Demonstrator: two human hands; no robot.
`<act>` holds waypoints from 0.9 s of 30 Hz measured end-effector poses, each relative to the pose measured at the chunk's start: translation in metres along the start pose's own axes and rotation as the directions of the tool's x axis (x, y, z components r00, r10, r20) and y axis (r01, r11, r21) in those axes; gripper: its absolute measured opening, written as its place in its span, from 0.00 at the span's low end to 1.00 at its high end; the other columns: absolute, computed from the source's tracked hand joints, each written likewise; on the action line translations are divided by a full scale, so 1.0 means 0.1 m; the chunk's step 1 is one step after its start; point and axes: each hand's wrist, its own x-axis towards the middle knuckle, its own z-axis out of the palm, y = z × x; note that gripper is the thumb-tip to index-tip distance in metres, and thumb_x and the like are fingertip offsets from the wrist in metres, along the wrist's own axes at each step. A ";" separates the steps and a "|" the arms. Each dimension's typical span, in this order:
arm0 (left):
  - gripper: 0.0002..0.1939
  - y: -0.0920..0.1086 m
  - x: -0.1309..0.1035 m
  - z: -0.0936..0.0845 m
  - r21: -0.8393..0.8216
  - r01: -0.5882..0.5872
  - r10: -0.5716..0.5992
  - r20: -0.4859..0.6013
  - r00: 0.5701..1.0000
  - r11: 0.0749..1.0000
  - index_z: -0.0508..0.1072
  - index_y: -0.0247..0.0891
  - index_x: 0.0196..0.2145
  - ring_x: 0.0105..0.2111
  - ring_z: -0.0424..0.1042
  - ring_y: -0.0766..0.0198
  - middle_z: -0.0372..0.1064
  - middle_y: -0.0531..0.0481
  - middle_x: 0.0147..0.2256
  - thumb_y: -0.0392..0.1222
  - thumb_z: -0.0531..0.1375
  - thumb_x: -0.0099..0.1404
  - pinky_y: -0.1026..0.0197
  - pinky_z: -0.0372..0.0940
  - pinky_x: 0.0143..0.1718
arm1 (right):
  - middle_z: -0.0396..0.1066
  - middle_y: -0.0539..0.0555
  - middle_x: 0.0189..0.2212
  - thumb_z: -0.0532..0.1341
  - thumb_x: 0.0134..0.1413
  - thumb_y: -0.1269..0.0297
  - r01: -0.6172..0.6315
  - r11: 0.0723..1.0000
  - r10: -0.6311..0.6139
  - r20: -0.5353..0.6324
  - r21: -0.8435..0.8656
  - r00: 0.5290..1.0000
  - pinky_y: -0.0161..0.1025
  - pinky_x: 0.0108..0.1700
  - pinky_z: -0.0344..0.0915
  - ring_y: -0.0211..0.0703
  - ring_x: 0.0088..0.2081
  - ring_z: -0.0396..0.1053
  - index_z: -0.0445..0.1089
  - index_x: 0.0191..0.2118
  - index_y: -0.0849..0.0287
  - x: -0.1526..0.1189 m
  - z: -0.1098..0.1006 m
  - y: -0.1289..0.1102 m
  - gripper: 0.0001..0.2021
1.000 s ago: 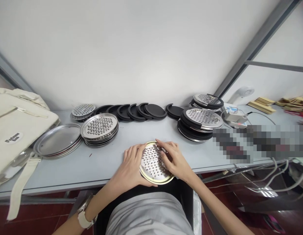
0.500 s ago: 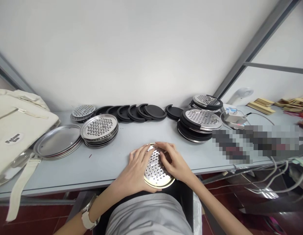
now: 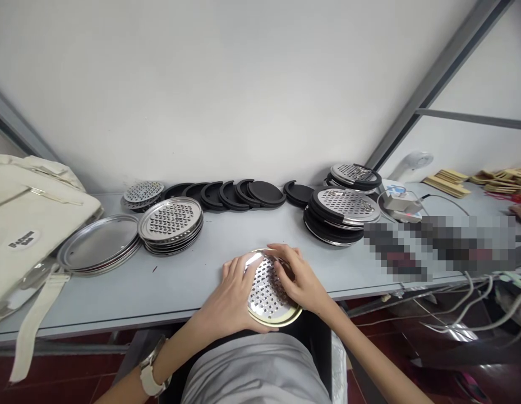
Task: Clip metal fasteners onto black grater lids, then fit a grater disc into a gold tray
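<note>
At the table's front edge, both hands grip a round metal grater plate (image 3: 266,293) with rows of raised holes and a pale yellowish rim. My left hand (image 3: 229,296) wraps its left side, with the thumb along the near edge. My right hand (image 3: 301,280) closes on the right side, its fingers bent over the far rim and the holed face. The plate's underside is hidden. To the left stands a stack of similar grater plates (image 3: 171,219), beside a stack of plain round metal trays (image 3: 98,244).
Black crescent-rimmed discs (image 3: 266,192) lie in a row along the wall. Stacked black-rimmed graters (image 3: 348,205) stand at the right. A cream backpack (image 3: 37,219) fills the left end, its strap hanging over the table edge. White cables (image 3: 462,308) hang at the right.
The fingers of my left hand have shifted slightly on the grater plate, whose near edge sits a little lower. Otherwise the scene is nearly the same.
</note>
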 end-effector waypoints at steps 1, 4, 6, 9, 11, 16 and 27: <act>0.61 0.00 0.00 0.00 0.003 0.001 -0.001 -0.002 1.000 1.000 0.48 0.41 0.62 0.57 0.52 0.44 0.52 0.38 0.57 0.62 0.71 0.37 0.45 0.50 0.57 | 0.70 0.54 0.49 0.51 0.62 0.70 -0.007 1.000 0.007 -0.004 -0.007 1.000 0.49 0.52 0.62 0.48 0.49 0.65 0.57 0.56 0.53 -0.01 0.00 0.00 0.18; 0.61 0.02 0.00 -0.01 0.003 0.000 0.000 -0.013 1.000 1.000 0.49 0.40 0.62 0.57 0.51 0.45 0.51 0.39 0.58 0.60 0.72 0.36 0.46 0.50 0.57 | 0.70 0.55 0.49 0.51 0.62 0.69 -0.019 1.000 0.019 -0.020 0.007 1.000 0.49 0.52 0.63 0.48 0.49 0.66 0.57 0.56 0.52 -0.02 0.01 0.00 0.17; 0.61 0.03 0.00 -0.01 0.002 0.001 -0.001 -0.021 1.000 1.000 0.49 0.41 0.62 0.58 0.51 0.45 0.51 0.39 0.58 0.60 0.72 0.35 0.46 0.50 0.57 | 0.68 0.56 0.51 0.50 0.63 0.68 -0.030 0.998 0.032 -0.038 0.058 0.999 0.49 0.53 0.63 0.48 0.51 0.67 0.56 0.56 0.53 -0.03 0.02 0.01 0.17; 0.61 0.02 0.00 0.00 0.002 0.008 -0.008 -0.038 0.999 1.000 0.48 0.41 0.62 0.57 0.52 0.44 0.52 0.39 0.57 0.61 0.72 0.35 0.45 0.50 0.57 | 0.66 0.58 0.53 0.50 0.63 0.68 -0.055 0.986 0.062 -0.042 0.157 0.997 0.47 0.53 0.65 0.46 0.51 0.69 0.55 0.56 0.53 -0.03 0.04 0.01 0.16; 0.62 0.02 0.00 0.01 -0.002 0.021 -0.021 -0.050 0.998 1.000 0.48 0.41 0.62 0.56 0.53 0.43 0.52 0.38 0.57 0.63 0.71 0.34 0.44 0.51 0.56 | 0.66 0.59 0.53 0.49 0.64 0.67 -0.069 0.977 0.076 -0.027 0.203 0.997 0.46 0.53 0.66 0.45 0.51 0.70 0.53 0.57 0.53 -0.03 0.04 0.01 0.17; 0.61 0.02 -0.01 0.01 0.010 0.021 -0.020 -0.046 0.999 1.000 0.50 0.41 0.62 0.54 0.55 0.44 0.55 0.39 0.54 0.64 0.70 0.34 0.44 0.51 0.55 | 0.66 0.60 0.53 0.49 0.64 0.67 -0.085 0.969 0.090 -0.011 0.232 0.996 0.46 0.53 0.66 0.45 0.51 0.70 0.49 0.59 0.53 -0.03 0.03 0.01 0.19; 0.61 0.00 0.00 0.00 0.015 0.001 -0.001 -0.016 1.000 1.000 0.48 0.41 0.64 0.56 0.54 0.43 0.53 0.37 0.58 0.65 0.69 0.38 0.44 0.49 0.57 | 0.67 0.60 0.49 0.50 0.63 0.67 -0.055 0.995 0.062 -0.076 0.083 0.995 0.50 0.51 0.64 0.49 0.48 0.68 0.55 0.55 0.55 -0.01 0.04 0.00 0.15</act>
